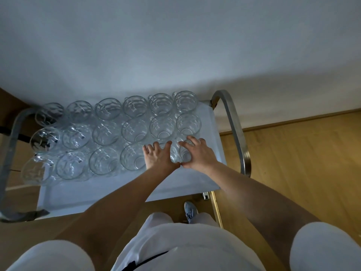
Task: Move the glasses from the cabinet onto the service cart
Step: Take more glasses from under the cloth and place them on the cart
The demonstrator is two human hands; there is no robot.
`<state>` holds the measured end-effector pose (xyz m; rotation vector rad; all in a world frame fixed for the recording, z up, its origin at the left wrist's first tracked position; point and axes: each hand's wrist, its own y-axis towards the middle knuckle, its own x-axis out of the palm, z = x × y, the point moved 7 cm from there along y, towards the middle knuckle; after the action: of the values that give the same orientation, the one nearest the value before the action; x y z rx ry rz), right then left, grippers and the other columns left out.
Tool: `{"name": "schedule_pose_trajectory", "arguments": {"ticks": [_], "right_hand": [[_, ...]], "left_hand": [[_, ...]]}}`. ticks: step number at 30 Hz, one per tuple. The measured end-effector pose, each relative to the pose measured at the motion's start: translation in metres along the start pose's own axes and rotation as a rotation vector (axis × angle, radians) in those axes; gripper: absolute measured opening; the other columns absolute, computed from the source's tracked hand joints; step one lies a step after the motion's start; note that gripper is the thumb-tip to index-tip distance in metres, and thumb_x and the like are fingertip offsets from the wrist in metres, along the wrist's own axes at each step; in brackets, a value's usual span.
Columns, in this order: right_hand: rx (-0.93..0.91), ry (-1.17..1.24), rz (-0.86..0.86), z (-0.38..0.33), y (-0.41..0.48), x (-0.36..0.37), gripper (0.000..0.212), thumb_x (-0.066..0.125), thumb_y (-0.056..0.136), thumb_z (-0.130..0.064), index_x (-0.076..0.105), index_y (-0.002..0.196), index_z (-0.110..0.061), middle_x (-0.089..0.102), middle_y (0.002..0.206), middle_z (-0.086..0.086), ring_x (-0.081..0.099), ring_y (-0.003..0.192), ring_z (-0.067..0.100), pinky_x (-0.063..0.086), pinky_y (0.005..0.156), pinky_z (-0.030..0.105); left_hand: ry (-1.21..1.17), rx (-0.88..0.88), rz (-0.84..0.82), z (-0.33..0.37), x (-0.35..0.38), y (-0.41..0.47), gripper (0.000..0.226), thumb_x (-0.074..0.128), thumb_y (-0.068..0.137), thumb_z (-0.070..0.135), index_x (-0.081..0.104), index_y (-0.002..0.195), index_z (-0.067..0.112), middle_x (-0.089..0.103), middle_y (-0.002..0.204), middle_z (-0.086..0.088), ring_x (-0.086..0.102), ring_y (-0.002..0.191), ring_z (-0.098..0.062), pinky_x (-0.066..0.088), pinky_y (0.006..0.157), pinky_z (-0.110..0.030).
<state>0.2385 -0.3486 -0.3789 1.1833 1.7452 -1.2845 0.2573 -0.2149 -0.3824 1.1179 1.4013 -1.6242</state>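
Clear pressed-glass mugs, faceted and handled, upright in three rows on the white top of the service cart. Far and middle rows filled from the left edge almost to the right edge. Near row short of full only at its right end, under the hands.

Left hand: palm down, fingers spread and curved over the fifth mug of the near row, holding it by the rim; mug mostly hidden beneath. Right hand: same claw hold on the end mug, fingers bent over its far rim. Thumbs touching on the near side. Cannot tell whether either base is seated on the top.

Judged step: setting down the last two of the near row. Lower straight, no tilt. Leave a sliver between neighbours to avoid a glass-on-glass knock. Keep handles turned away from the middle row. Release only once seated, then lift straight up, fingertips clear of the rims.

Room: bare white strip along the near edge, by eye enough for a further row. Narrow strip at the right edge, beside the steel handle rail. Left-column mugs hard by the left rail, possibly at the very edge; lens distortion, uncertain. Far edge close to the wall, nothing to spare there. Cabinet not identifiable in view.
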Motion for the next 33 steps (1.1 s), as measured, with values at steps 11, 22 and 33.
{"name": "schedule_pose_trajectory", "arguments": {"ticks": [11, 22, 33], "right_hand": [[-0.043, -0.067, -0.070, -0.001, 0.003, 0.002, 0.091, 0.069, 0.075, -0.056, 0.021, 0.149, -0.034, 0.013, 0.158, -0.008, 0.011, 0.142, 0.039, 0.042, 0.102, 0.052], [-0.036, -0.042, 0.031, 0.019, -0.017, -0.003, 0.095, 0.073, 0.077, -0.045, 0.012, 0.149, -0.036, 0.005, 0.158, 0.006, 0.020, 0.141, 0.035, 0.044, 0.102, 0.045], [0.119, 0.291, 0.071, 0.022, -0.016, 0.007, 0.101, 0.078, 0.077, -0.023, 0.009, 0.149, -0.038, 0.011, 0.156, 0.010, 0.032, 0.137, 0.036, 0.038, 0.107, 0.041]], "left_hand": [[0.055, 0.117, -0.053, -0.006, 0.004, -0.004, 0.090, 0.030, 0.080, 0.080, 0.006, 0.151, 0.031, 0.026, 0.150, -0.016, 0.025, 0.136, -0.037, 0.013, 0.114, -0.053], [0.176, 0.407, -0.080, -0.019, 0.002, -0.012, 0.112, 0.069, 0.072, 0.062, -0.004, 0.151, 0.032, 0.005, 0.160, -0.002, 0.015, 0.144, -0.030, 0.005, 0.118, -0.052], [0.140, 0.271, -0.022, -0.014, -0.008, -0.009, 0.102, 0.074, 0.073, 0.051, 0.009, 0.150, 0.036, 0.013, 0.159, -0.002, 0.024, 0.141, -0.030, 0.011, 0.117, -0.044]]}}
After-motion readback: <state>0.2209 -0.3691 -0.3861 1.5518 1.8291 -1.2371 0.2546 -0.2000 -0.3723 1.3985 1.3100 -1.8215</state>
